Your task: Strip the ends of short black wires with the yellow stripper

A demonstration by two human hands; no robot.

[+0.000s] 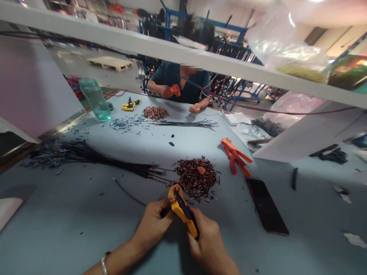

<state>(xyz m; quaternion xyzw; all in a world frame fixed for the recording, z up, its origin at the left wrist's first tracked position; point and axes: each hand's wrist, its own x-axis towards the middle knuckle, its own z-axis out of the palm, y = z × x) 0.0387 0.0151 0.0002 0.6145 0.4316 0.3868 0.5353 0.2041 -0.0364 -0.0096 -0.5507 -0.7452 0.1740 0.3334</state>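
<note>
Gripping the yellow stripper (183,214), the right hand (210,236) has it beside the left hand (155,221), which pinches 1 thin black wire (129,192), and there's the clippings pile (192,183) just beyond the hands

The right hand (208,232) grips a yellow tool (181,208); the left hand (153,221) holds a black wire (128,191) near its tip.
</note>
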